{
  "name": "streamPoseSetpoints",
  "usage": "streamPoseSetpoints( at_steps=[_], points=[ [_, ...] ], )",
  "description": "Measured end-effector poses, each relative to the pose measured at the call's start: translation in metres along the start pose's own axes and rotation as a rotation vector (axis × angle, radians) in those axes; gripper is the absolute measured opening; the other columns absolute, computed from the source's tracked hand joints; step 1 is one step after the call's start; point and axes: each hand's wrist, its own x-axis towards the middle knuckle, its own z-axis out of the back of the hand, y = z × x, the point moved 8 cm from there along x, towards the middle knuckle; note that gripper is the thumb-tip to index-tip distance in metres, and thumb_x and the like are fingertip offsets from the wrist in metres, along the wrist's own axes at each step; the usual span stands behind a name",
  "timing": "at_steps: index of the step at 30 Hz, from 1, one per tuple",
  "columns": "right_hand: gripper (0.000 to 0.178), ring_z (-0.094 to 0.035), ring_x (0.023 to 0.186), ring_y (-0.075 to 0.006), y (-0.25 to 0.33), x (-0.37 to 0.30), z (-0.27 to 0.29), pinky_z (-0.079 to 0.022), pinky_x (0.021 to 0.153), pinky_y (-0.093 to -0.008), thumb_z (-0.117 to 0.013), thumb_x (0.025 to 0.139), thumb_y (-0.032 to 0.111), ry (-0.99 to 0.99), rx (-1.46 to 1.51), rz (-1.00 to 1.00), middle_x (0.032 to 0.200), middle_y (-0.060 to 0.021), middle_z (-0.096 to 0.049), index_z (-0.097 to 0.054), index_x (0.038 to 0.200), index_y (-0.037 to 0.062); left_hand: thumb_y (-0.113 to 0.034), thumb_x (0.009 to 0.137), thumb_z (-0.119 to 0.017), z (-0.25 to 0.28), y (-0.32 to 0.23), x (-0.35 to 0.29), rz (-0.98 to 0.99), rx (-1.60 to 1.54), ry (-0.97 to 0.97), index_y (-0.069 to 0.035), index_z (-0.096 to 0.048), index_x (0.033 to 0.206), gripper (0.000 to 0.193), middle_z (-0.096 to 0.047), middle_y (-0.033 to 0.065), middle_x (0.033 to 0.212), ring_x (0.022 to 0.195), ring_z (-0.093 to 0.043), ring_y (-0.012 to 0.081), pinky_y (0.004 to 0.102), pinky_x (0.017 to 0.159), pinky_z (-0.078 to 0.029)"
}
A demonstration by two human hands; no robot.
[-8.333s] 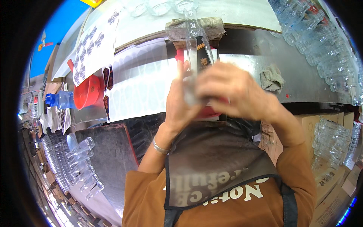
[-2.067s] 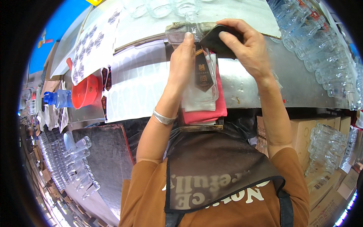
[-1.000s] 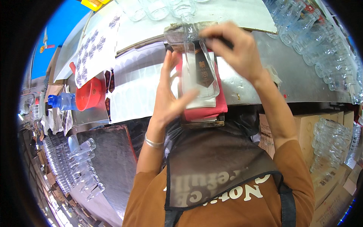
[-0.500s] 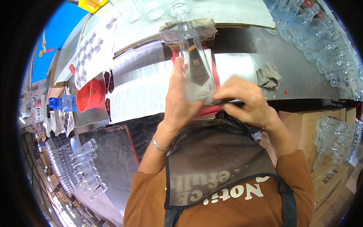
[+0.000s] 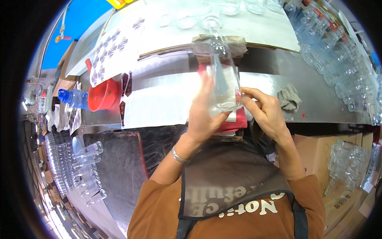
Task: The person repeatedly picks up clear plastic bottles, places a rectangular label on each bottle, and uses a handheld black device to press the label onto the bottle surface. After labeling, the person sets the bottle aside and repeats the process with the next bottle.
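A clear glass bottle (image 5: 225, 79) lies in front of me, base towards me and neck pointing away. Its neck rests over a folded grey cloth (image 5: 238, 48) on a wooden block. My left hand (image 5: 201, 117) is closed along the bottle's left side, thumb by the base; its upper fingers are smeared by motion. At the lower right corner of the bottle, the bent fingers and thumb of my right hand (image 5: 266, 108) grip the glass. Red cloth (image 5: 234, 126) shows underneath, with a white layer. No dark label shows on the upward face.
White label sheets (image 5: 157, 103) lie on the left, with a patterned sheet (image 5: 111, 49) beyond. A red dipper (image 5: 104, 95) and blue-capped bottle (image 5: 73, 98) stand farther left. A grey rag (image 5: 289, 98) lies right, near rows of glass bottles (image 5: 334, 59). Cardboard boxes (image 5: 312, 153) stand lower right.
The glass bottle has been turned, so its dark label no longer faces up. My right hand has shifted up beside the bottle's corner. The whole view has slid a little rightward.
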Motion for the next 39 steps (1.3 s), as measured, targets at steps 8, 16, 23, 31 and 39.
streamPoseSetpoints(
  at_steps=[8,16,23,31,39],
  points=[
    [0.030,-0.047,0.057,-0.0027,-0.014,-0.004,0.011,-0.041,0.054,-0.0220,-0.067,0.092,0.009,-0.027,-0.153,-0.113,0.095,-0.0068,-0.074,-0.066,0.119,-0.0033,-0.028,0.077,-0.084,0.049,0.044,0.009,-0.017,0.183,-0.007,0.003,-0.031,0.153,0.098,-0.032,0.0290,0.157,0.142,-0.037,0.0420,0.0488,0.115,-0.032],
    [0.027,-0.044,0.053,-0.0041,-0.021,0.008,0.015,-0.038,0.052,-0.0240,-0.071,0.091,0.013,-0.132,-0.097,-0.077,0.082,-0.0065,-0.070,-0.070,0.112,-0.0029,-0.049,0.093,-0.064,0.215,0.202,0.095,0.326,0.880,-0.245,0.003,-0.053,0.138,0.069,-0.055,0.0232,0.140,0.137,-0.042,0.0429,0.0588,0.114,-0.026],
    [0.024,-0.041,0.053,-0.0037,-0.033,0.004,0.021,-0.036,0.051,-0.0232,-0.070,0.090,0.010,-0.135,-0.085,-0.099,0.080,-0.0054,-0.069,-0.070,0.111,-0.0027,-0.045,0.083,-0.076,0.178,0.157,0.078,0.107,0.686,-0.182,0.004,-0.059,0.130,0.070,-0.061,0.0207,0.131,0.133,-0.047,0.0405,0.0539,0.113,-0.031],
    [0.073,-0.052,0.055,-0.0114,-0.001,-0.007,-0.013,-0.044,0.054,-0.0253,-0.077,0.080,0.007,0.142,-0.167,-0.006,0.103,-0.0095,-0.064,-0.046,0.146,0.0001,-0.017,0.089,-0.072,0.183,0.165,0.065,0.001,0.710,-0.280,-0.003,-0.070,0.110,0.026,-0.070,0.0110,0.115,0.108,-0.064,0.0295,0.0394,0.093,-0.050],
    [0.073,-0.064,0.083,-0.0368,-0.011,-0.005,-0.028,-0.052,0.074,-0.0430,-0.077,0.074,0.010,-0.032,-0.397,0.117,0.105,-0.0171,-0.064,-0.050,0.141,0.0048,-0.013,0.102,-0.060,0.114,0.077,0.066,0.242,-0.115,-0.247,0.002,-0.065,0.128,0.030,-0.069,0.0106,0.124,0.114,-0.063,0.0144,0.0282,0.100,-0.047]
  ],
)
